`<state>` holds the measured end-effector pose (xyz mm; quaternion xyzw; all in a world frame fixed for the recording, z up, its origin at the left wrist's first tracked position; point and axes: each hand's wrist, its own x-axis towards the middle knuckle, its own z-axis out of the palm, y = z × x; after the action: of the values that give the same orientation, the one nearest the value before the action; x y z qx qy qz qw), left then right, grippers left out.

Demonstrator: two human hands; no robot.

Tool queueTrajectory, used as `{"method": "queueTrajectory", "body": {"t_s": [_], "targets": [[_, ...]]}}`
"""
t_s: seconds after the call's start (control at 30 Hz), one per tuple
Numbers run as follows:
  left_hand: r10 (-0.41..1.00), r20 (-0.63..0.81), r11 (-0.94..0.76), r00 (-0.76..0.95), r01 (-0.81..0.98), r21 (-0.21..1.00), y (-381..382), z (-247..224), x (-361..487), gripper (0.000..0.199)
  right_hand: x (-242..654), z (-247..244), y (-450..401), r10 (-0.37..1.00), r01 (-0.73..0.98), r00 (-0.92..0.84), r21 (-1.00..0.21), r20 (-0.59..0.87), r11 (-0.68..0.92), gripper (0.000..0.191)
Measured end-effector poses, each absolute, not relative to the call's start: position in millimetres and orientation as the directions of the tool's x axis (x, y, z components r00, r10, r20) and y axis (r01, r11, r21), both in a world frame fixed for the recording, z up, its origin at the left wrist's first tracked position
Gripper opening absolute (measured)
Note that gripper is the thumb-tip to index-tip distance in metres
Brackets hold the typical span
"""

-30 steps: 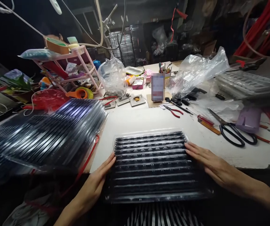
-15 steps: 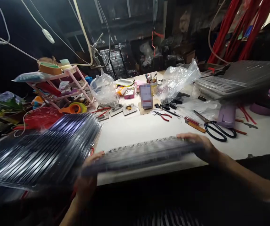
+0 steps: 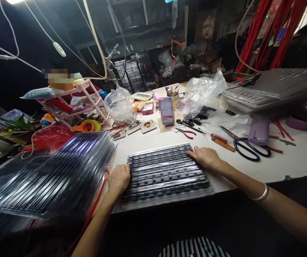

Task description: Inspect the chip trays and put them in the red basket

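A clear plastic tray [image 3: 166, 171] with rows of small dark parts lies flat at the front edge of the white table [image 3: 249, 171]. My left hand [image 3: 119, 178] grips its left edge, fingers mostly hidden behind the rim. On the opposite side my right hand [image 3: 207, 157] is closed on the upper right edge, with one digit resting over the top. Close beside my left forearm is a large pile of similar trays [image 3: 62, 175], with a red strap [image 3: 99, 192] along its right side.
Black-handled scissors [image 3: 246, 148], a red screwdriver [image 3: 219, 138] and red pliers [image 3: 186, 133] lie right of centre. Clear bags [image 3: 205, 91] and a pink rack [image 3: 89, 96] stand behind. More plastic trays [image 3: 252, 100] are stacked at the right.
The tray has come down from a tilted, blurred position above the table edge and now lies flat. Both hands have moved with it, still at its sides.
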<state>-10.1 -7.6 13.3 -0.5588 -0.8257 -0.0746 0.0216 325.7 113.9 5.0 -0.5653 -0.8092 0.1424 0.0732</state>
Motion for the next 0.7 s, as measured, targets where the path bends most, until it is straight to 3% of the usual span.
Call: {"method": "queueTrajectory", "body": {"t_s": [0.2, 0.3, 0.4, 0.47, 0.53, 0.7], "targets": [[0.986, 0.108, 0.128, -0.127, 0.992, -0.002, 6.3, 8.6, 31.8, 0.05, 288.4, 5.3, 97.6, 0.8, 0.776, -0.594, -0.201, 0.085, 0.597, 0.048], [0.999, 0.032, -0.041, 0.04, 0.999, 0.026, 18.2, 0.1, 58.2, 0.054, 257.7, 2.0, 91.3, 0.61, 0.586, -0.79, -0.222, 0.057, 0.779, 0.06], [0.995, 0.011, -0.101, 0.1, 0.994, 0.037, 20.0, -2.1, 57.7, 0.062, 247.5, 0.9, 92.5, 0.497, 0.469, -0.866, -0.252, 0.058, 0.846, 0.071], [0.997, 0.042, -0.069, 0.066, 0.996, 0.061, 12.6, -2.3, 40.3, 0.068, 257.3, -0.3, 97.1, 0.55, 0.515, -0.833, -0.275, 0.061, 0.812, 0.075], [0.99, 0.133, 0.026, -0.052, 0.982, 0.187, 0.5, -6.0, 15.5, 0.065, 275.2, -3.2, 98.5, 0.667, 0.615, -0.741, -0.323, 0.077, 0.72, 0.074], [0.968, 0.213, 0.051, -0.132, 0.937, 0.346, -6.0, -46.1, -61.1, 0.06, 311.2, -10.9, 61.0, 0.869, 0.772, -0.484, -0.416, 0.104, 0.48, 0.054]]}}
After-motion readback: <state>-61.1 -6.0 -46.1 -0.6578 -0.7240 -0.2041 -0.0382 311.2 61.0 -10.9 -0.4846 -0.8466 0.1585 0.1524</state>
